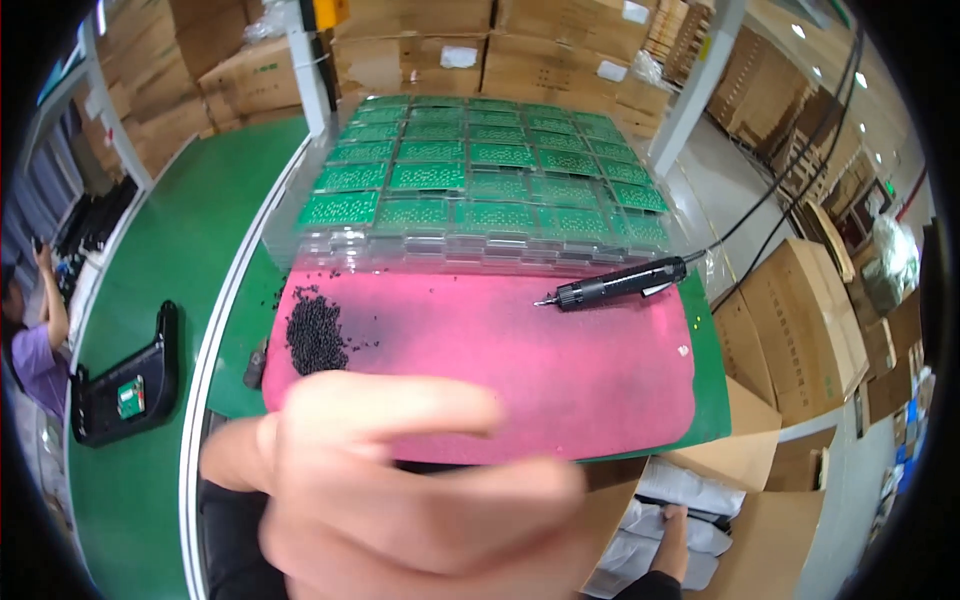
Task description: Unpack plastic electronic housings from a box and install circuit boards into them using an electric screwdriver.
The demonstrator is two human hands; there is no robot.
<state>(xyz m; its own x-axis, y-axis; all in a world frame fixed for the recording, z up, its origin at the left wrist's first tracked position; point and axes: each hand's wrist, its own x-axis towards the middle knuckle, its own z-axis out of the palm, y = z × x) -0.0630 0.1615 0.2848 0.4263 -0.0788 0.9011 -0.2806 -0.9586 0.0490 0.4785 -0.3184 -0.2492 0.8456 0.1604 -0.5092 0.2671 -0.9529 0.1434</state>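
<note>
My left hand [410, 490] is raised close to the camera, large and blurred. Its fingers reach rightward and stand apart, and I see nothing between them. At the lower right my right hand [676, 525] is down inside an open cardboard box [745, 540]. Its fingers close on the edge of a white-wrapped item [690, 490] with a dark strip showing; the fingertips are partly hidden. Beyond my left hand lies a pink mat [520, 370], with a heap of small black screws [316, 335] at its left. A black electric screwdriver [615, 286] rests on the mat's far right, bit pointing left.
Clear stacked trays of green circuit boards [430, 176] stand behind the mat. Along the left runs a green conveyor [215, 210], carrying a black plastic housing [125, 400] with a small board inside. A co-worker [42, 350] stands beyond it. Cardboard boxes [790, 330] crowd the right.
</note>
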